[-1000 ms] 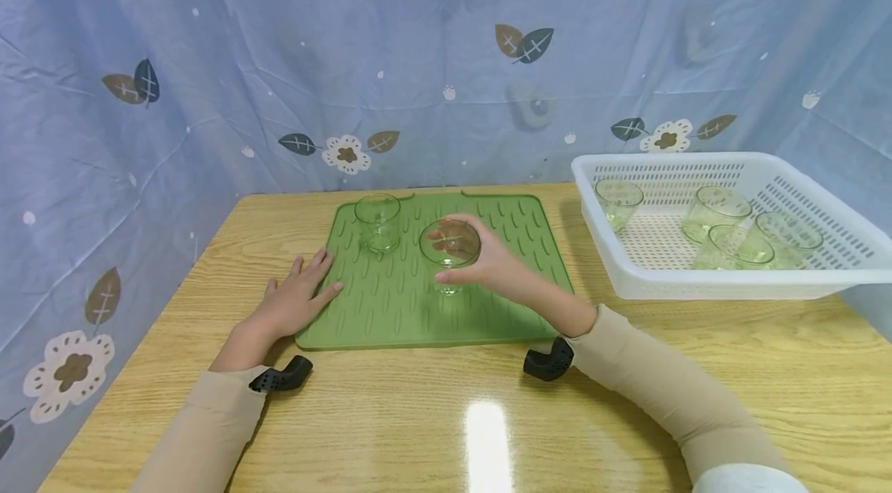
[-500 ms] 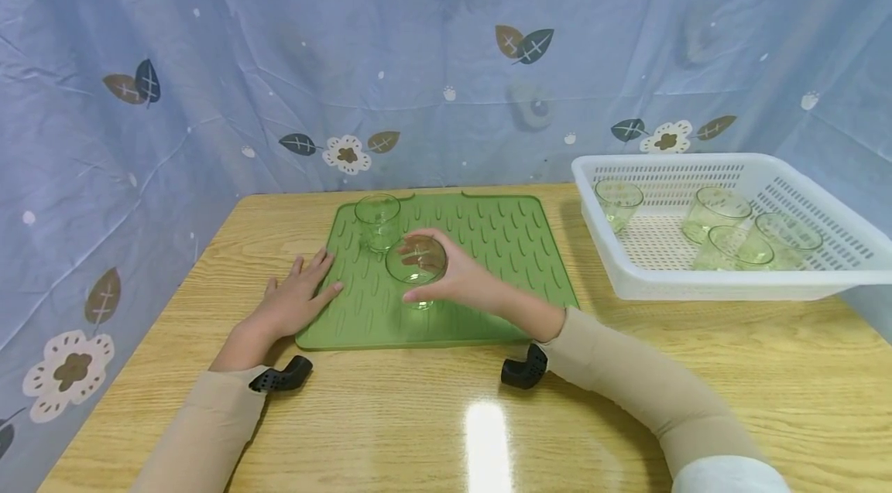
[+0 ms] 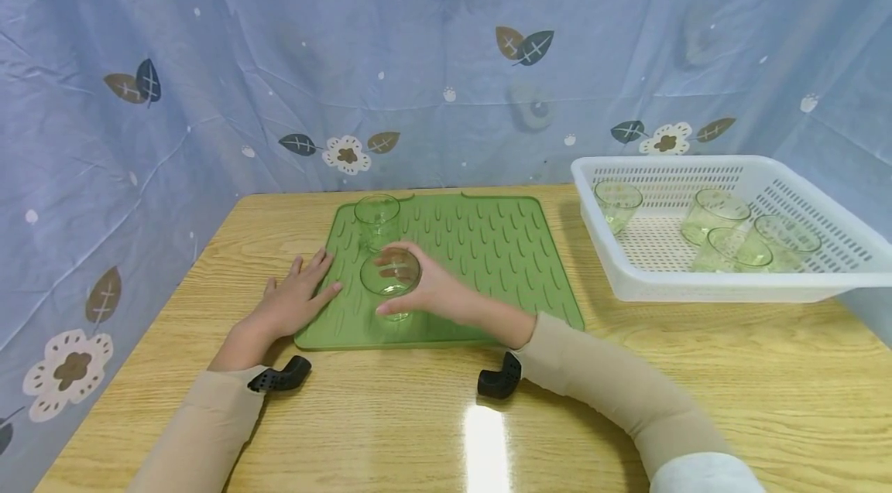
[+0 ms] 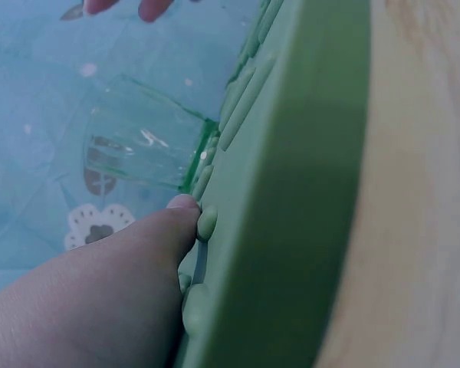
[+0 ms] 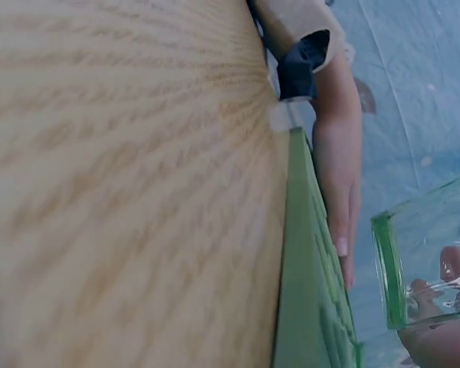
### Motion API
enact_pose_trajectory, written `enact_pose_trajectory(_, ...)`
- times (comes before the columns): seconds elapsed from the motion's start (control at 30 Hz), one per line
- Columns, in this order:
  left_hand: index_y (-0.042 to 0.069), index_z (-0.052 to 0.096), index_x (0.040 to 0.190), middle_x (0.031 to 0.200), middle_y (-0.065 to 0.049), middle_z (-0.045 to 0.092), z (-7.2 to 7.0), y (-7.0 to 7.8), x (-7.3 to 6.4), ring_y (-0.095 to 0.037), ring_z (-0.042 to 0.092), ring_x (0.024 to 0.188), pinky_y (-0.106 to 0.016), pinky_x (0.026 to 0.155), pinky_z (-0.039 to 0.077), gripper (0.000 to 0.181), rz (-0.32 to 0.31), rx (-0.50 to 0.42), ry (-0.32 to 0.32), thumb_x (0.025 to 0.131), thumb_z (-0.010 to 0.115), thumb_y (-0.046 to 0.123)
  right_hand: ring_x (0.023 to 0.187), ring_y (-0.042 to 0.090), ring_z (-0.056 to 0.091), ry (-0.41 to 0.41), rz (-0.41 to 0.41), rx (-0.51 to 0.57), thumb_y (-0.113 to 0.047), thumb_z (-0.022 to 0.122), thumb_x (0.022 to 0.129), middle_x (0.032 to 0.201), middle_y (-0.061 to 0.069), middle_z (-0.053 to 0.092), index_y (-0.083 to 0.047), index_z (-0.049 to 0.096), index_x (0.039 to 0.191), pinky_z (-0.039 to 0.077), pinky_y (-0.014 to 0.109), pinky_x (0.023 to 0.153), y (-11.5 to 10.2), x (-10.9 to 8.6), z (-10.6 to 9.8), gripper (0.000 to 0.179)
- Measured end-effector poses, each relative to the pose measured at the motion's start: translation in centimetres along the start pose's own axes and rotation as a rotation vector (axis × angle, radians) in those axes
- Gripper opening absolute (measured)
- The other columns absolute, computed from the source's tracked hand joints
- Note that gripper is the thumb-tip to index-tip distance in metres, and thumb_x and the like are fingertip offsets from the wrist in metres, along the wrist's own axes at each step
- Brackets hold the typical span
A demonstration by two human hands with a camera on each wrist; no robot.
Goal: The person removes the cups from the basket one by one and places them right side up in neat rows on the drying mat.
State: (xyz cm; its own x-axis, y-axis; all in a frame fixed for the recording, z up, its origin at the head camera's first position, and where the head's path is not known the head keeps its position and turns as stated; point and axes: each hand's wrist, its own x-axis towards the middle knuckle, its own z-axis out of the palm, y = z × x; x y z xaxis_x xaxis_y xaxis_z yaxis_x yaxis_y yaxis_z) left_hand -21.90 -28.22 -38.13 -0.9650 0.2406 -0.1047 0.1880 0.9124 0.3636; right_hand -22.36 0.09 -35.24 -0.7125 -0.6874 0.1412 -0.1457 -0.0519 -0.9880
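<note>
My right hand (image 3: 446,293) grips a clear drinking glass (image 3: 390,285) from its right side, fingers behind it and thumb in front. In the right wrist view, the glass's thick base (image 5: 391,272) is lifted clear of the green drying mat (image 3: 481,268). A second glass (image 3: 378,222) stands upright on the mat's back left corner, and the left wrist view has a glass (image 4: 146,142) resting on the mat too. My left hand (image 3: 289,307) rests palm down at the mat's left edge with spread fingers, its thumb (image 4: 157,245) on the ribbed surface.
A white perforated plastic basket (image 3: 704,284) stands at the right of the wooden table (image 3: 376,423), with several glasses (image 3: 718,214) inside. A blue patterned curtain (image 3: 418,52) hangs behind and along both sides. Black wrist mounts (image 3: 500,377) sit on both sleeves.
Across the mat, my right hand has carried the glass leftward and toward me, to the front of the standing glass. My left hand stays in place.
</note>
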Motion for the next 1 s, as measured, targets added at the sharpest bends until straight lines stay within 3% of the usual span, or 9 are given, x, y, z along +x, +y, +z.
enact_pose_trajectory(0.23, 0.01, 0.015, 0.166, 0.171, -0.016, 0.004, 0.1, -0.1, 0.0, -0.052, -0.003, 0.151, -0.084, 0.105, -0.001, 0.079, -0.002, 0.002, -0.002, 0.108, 0.037, 0.059, 0.142, 0.039, 0.042, -0.003, 0.062, 0.044, 0.009, 0.078, 0.084, 0.155, 0.023, 0.04, -0.001, 0.028, 0.156, 0.042, 0.036, 0.112, 0.5, 0.8, 1.1, 0.089)
enact_pose_trajectory(0.47, 0.009, 0.016, 0.166, 0.171, -0.017, 0.005, 0.0, -0.1, 0.0, -0.052, -0.003, 0.151, -0.084, 0.105, -0.001, 0.081, -0.003, 0.008, -0.001, 0.107, 0.036, 0.061, 0.141, 0.035, 0.044, 0.042, 0.093, 0.036, 0.008, 0.08, 0.083, 0.153, 0.016, 0.045, -0.004, 0.03, 0.156, 0.049, 0.036, 0.104, 0.4, 1.5, 1.9, 0.089)
enact_pose_trajectory(1.0, 0.006, 0.016, 0.165, 0.17, -0.019, 0.006, 0.1, -0.3, 0.1, -0.052, -0.001, 0.151, -0.085, 0.104, 0.0, 0.077, 0.009, 0.009, 0.001, 0.109, 0.04, 0.052, 0.141, 0.03, 0.044, 0.065, 0.108, 0.037, 0.004, 0.082, 0.084, 0.151, 0.01, 0.048, -0.009, 0.032, 0.156, 0.051, 0.033, 0.101, 1.3, 3.6, 3.0, 0.089)
